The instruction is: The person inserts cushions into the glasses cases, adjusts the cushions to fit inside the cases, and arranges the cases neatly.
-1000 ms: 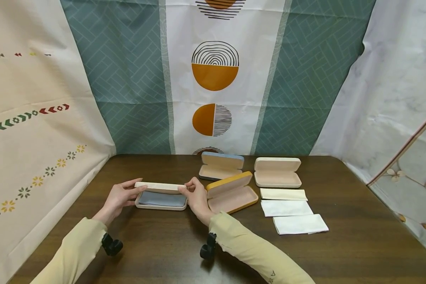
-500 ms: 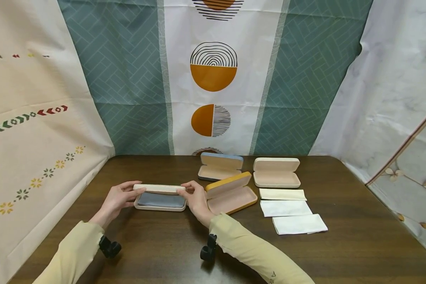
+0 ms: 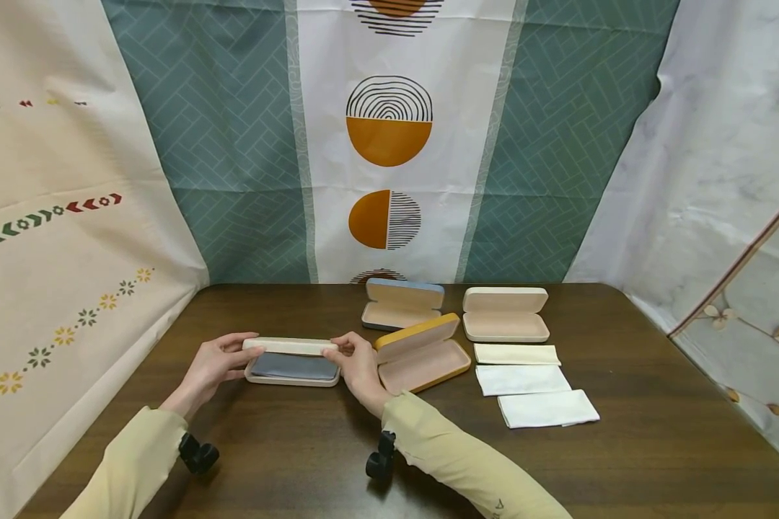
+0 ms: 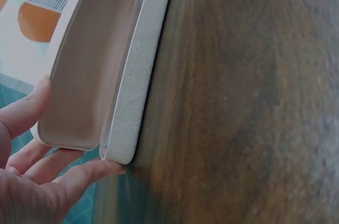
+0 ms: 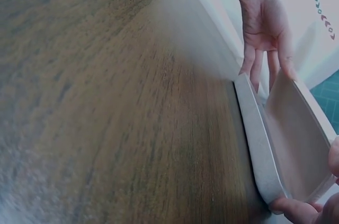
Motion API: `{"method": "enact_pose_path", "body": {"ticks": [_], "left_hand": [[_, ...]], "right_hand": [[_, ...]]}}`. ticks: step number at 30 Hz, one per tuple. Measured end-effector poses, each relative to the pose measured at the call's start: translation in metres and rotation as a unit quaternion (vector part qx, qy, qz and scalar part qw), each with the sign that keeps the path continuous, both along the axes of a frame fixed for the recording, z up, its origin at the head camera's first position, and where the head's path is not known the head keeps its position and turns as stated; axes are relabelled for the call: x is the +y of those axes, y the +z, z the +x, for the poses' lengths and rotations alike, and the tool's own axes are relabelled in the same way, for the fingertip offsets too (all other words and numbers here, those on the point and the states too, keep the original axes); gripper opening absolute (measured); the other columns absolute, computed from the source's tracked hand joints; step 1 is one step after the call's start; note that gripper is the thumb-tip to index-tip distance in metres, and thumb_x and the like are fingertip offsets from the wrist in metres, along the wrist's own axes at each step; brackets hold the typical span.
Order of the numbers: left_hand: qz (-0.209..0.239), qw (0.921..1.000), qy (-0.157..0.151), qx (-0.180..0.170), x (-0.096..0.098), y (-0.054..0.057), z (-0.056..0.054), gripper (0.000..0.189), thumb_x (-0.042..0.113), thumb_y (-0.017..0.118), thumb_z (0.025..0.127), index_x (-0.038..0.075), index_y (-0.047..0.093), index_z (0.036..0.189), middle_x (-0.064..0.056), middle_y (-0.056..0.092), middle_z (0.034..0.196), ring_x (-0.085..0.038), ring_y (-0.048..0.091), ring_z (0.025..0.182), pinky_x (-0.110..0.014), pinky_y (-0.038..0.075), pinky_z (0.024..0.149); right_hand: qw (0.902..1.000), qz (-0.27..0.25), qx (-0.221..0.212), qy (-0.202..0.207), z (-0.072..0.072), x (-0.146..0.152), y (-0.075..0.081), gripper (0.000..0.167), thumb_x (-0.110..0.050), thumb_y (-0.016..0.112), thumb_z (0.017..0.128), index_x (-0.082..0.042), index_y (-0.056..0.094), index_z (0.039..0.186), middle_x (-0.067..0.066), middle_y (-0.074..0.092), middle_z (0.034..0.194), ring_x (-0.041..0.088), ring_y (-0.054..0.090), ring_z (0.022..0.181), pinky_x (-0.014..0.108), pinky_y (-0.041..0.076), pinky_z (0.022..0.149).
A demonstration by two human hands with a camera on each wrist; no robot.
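In the head view an off-white glasses case [image 3: 292, 347] sits on the left part of the table, its lid tilted partway over the base. A folded grey-blue cloth [image 3: 295, 365] lies inside. My left hand [image 3: 213, 362] grips the lid's left end, and my right hand [image 3: 358, 364] pinches the right end. In the left wrist view, the left thumb is at the lid's edge [image 4: 47, 83] and a fingertip touches the corner of the base [image 4: 130, 91]. The right wrist view has both hands at opposite ends of the case [image 5: 259, 134].
Just right of my right hand stands an open yellow glasses case [image 3: 425, 364]. Behind it are an open blue case [image 3: 399, 313] and an open white case [image 3: 506, 328]. A cream folded cloth [image 3: 517, 354] and two white folded cloths [image 3: 522, 380] lie at the right.
The lid of the off-white case has tipped lower toward its base, both hands keeping their hold on its ends. The cloth and the other cases stay in place.
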State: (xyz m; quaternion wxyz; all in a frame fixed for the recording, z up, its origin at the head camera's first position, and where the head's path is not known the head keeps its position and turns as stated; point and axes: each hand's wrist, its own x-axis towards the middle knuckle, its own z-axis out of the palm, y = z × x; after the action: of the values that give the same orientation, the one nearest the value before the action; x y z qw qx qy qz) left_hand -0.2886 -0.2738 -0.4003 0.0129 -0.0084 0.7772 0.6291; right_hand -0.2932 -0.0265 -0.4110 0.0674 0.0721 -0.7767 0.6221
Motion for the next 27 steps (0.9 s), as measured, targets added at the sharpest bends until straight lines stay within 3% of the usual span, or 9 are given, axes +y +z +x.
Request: {"method": "enact_pose_path", "body": {"ticks": [5,12,17,27], "left_hand": [[-0.013,0.9999,-0.005,0.003,-0.0004,0.0012,0.0016,0.062,0.025,0.071,0.080,-0.007,0.045,0.127,-0.011,0.057,0.115,-0.018,0.057,0.091,-0.038,0.049,0.073],[-0.002,0.9999,-0.006,-0.014,-0.0045,-0.0004,0.0015,0.051,0.024,0.072,0.079,0.001,0.056,0.122,-0.005,0.058,0.111,-0.016,0.059,0.089,-0.036,0.050,0.072],[0.001,0.9998,-0.016,-0.011,-0.0079,-0.0027,0.0005,0.058,0.026,0.073,0.078,-0.001,0.052,0.125,-0.007,0.055,0.115,-0.014,0.058,0.090,-0.036,0.049,0.073],[-0.015,0.9994,-0.007,-0.032,-0.0041,0.0004,0.0038,0.066,0.028,0.072,0.079,-0.003,0.045,0.130,-0.016,0.047,0.123,-0.018,0.057,0.092,-0.037,0.048,0.075]], "right_hand": [[0.9999,0.004,-0.001,0.010,-0.0009,0.0018,-0.0010,0.018,-0.012,0.072,0.076,-0.006,0.066,0.092,-0.004,0.058,0.073,0.007,0.046,0.050,0.020,0.041,0.045],[0.9997,0.000,-0.013,0.022,-0.0003,0.0039,-0.0022,0.019,-0.012,0.073,0.075,-0.008,0.066,0.092,-0.004,0.060,0.074,0.008,0.049,0.055,0.021,0.043,0.047],[0.9996,-0.009,-0.001,0.026,0.0003,0.0021,-0.0033,0.019,-0.010,0.072,0.075,-0.006,0.066,0.093,-0.003,0.061,0.076,0.006,0.050,0.058,0.020,0.043,0.048],[0.9994,-0.020,0.006,0.027,-0.0001,0.0035,-0.0060,0.018,-0.008,0.073,0.075,-0.004,0.066,0.091,-0.003,0.062,0.077,0.005,0.051,0.059,0.021,0.043,0.048]]}}
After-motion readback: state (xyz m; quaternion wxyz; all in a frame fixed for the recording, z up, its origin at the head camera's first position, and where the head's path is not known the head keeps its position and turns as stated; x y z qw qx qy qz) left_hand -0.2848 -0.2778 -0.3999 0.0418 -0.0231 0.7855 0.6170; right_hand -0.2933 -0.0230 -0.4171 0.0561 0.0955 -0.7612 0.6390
